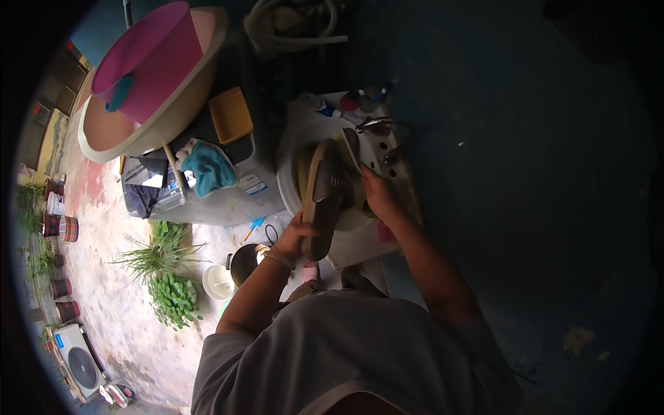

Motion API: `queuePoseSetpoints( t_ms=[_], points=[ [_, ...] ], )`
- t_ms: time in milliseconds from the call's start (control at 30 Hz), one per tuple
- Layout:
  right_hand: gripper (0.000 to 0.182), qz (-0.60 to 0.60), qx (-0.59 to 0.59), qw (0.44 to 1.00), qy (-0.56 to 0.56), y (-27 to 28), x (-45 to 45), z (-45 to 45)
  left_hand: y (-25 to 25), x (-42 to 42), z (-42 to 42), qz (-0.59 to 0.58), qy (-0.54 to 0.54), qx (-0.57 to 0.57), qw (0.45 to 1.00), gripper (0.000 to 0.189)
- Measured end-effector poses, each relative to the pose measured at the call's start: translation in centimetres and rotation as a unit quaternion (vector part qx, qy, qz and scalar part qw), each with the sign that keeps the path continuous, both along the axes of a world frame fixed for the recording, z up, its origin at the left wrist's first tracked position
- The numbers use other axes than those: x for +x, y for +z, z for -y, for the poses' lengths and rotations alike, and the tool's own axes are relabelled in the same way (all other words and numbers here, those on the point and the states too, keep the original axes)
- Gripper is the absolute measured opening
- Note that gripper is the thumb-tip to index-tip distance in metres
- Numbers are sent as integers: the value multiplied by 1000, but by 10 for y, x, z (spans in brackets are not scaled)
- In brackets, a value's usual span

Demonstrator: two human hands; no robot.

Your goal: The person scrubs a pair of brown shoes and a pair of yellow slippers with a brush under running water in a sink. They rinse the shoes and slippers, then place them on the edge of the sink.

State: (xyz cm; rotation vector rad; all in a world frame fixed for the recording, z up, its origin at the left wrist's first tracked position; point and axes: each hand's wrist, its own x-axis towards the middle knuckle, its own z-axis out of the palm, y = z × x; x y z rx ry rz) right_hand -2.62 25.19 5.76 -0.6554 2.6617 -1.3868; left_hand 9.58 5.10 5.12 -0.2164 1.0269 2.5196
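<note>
My left hand (293,236) grips a grey-brown shoe (324,202) near one end, its pale sole edge turned to the left. The shoe is tilted over a white washbasin (286,179). A yellowish basin or its contents (306,161) shows behind the shoe, partly hidden. My right hand (381,194) is closed around a narrow tool with a pale edge, which looks like a scrub brush (351,145). The brush is beside the shoe's right side; whether they touch I cannot tell. Beyond it, a metal faucet (373,123) rises from the washbasin's ledge.
A toothpaste tube (327,108) and a red bottle (351,100) stand behind the faucet. Leftward are a plastic storage box (223,205) with a teal cloth (208,167), a yellow tray (232,115) and a large tub (150,140). A pot (244,264) and potted plants (168,280) stand below.
</note>
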Motion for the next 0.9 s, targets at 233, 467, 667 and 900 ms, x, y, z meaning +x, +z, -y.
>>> queuePoseSetpoints(
  t_ms=[233, 467, 667, 900],
  points=[
    [38, 156, -103, 976, -108, 17, 36, -7, 0, -12, 13, 40, 91, 101, 990, 60],
    [47, -75, 156, 985, 14, 35, 109, -12, -9, -17, 5, 60, 84, 48, 993, 54],
    [42, -140, 165, 976, -32, 30, 31, -8, 11, -19, -8, 59, 21, 20, 998, 55],
    [39, -18, -94, 994, -61, 12, -9, -27, 32, -15, 0, 49, -74, -28, 996, 61]
  ],
)
